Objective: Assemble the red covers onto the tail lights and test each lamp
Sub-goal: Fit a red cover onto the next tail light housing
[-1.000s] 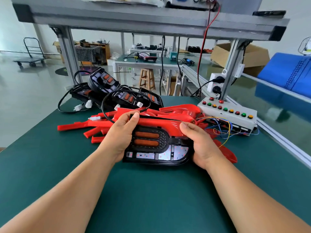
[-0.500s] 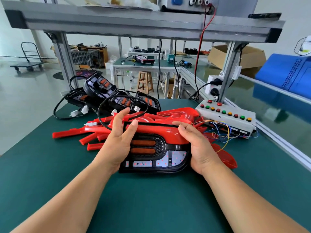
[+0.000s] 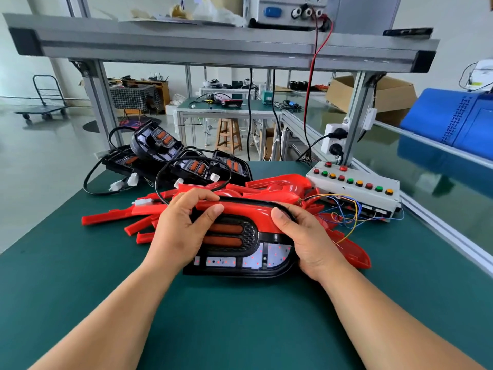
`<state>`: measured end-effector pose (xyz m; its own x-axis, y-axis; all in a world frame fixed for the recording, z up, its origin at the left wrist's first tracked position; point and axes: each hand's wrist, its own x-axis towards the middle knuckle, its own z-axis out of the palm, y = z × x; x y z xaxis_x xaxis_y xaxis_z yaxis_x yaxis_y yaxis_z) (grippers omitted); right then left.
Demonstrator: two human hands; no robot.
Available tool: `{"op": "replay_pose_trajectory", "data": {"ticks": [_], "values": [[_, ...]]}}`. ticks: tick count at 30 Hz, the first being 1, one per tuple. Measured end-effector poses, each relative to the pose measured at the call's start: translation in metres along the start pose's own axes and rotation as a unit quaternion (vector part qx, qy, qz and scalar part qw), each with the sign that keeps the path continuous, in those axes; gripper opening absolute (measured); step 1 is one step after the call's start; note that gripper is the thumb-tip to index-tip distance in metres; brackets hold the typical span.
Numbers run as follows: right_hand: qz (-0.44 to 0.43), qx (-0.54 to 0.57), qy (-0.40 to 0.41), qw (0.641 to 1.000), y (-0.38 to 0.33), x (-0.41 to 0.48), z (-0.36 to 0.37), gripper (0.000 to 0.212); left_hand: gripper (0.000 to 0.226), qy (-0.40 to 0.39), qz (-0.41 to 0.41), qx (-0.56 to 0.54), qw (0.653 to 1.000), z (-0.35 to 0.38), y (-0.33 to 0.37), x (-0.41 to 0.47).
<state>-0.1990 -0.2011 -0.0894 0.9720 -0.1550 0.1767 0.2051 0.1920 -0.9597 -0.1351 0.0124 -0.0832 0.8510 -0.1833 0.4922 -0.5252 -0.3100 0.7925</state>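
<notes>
A black tail light point(image 3: 240, 259) with two orange strips and a white LED board lies on the green table point(image 3: 240, 329) in front of me. A red cover point(image 3: 248, 209) sits along its upper edge. My left hand point(image 3: 181, 228) grips the lamp's left end, fingers curled over the top and thumb on the red cover. My right hand point(image 3: 306, 239) grips the right end, thumb pressing on the cover. Behind lies a pile of loose red covers point(image 3: 277, 184). Several bare black tail lights point(image 3: 186, 164) with cables lie at the far left.
A white test box point(image 3: 354, 186) with coloured buttons and loose wires point(image 3: 344, 217) stands at the right. An aluminium frame point(image 3: 213, 46) spans overhead with a power supply point(image 3: 288, 9) on it. A socket block point(image 3: 333, 140) hangs on the right post.
The lamp has tilted up toward me. My left fingers have curled over its top edge and the thumb has come onto the red cover. My right thumb has slid further along the cover.
</notes>
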Motion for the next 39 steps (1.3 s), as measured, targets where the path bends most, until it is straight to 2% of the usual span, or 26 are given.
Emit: {"op": "replay_pose_trajectory", "data": {"ticks": [5, 8, 10, 12, 14, 17, 21, 26, 39], "values": [[-0.018, -0.008, -0.009, 1.000, -0.001, -0.001, -0.002, 0.031, 0.024, -0.004, 0.007, 0.009, 1.000, -0.001, 0.003, -0.003], [-0.022, -0.028, 0.004, 0.999, -0.001, -0.002, -0.001, 0.027, 0.037, -0.014, -0.069, -0.073, 0.995, 0.000, 0.007, -0.005], [-0.016, -0.032, 0.006, 0.999, -0.002, -0.003, -0.001, 0.029, 0.043, -0.038, -0.138, -0.199, 0.969, 0.000, 0.012, -0.006], [-0.015, -0.030, 0.001, 0.999, -0.003, -0.004, -0.001, 0.029, 0.039, -0.073, -0.191, -0.317, 0.926, 0.001, 0.017, -0.009], [-0.012, -0.032, -0.006, 0.999, -0.005, -0.004, -0.002, 0.032, 0.031, -0.085, -0.210, -0.367, 0.902, 0.001, 0.022, -0.011], [0.003, -0.044, -0.029, 0.999, -0.004, -0.004, -0.003, 0.045, 0.026, -0.071, -0.215, -0.365, 0.903, 0.002, 0.022, -0.011], [0.034, -0.057, -0.049, 0.997, -0.003, -0.002, -0.007, 0.045, 0.027, -0.065, -0.207, -0.341, 0.914, 0.003, 0.020, -0.010], [0.036, -0.036, -0.029, 0.998, -0.001, -0.002, -0.007, 0.057, 0.034, -0.098, -0.214, -0.345, 0.909, 0.003, 0.018, -0.011], [0.009, -0.028, -0.020, 0.999, -0.001, -0.006, -0.005, 0.047, 0.030, -0.079, -0.191, -0.340, 0.918, 0.005, 0.016, -0.011]]}}
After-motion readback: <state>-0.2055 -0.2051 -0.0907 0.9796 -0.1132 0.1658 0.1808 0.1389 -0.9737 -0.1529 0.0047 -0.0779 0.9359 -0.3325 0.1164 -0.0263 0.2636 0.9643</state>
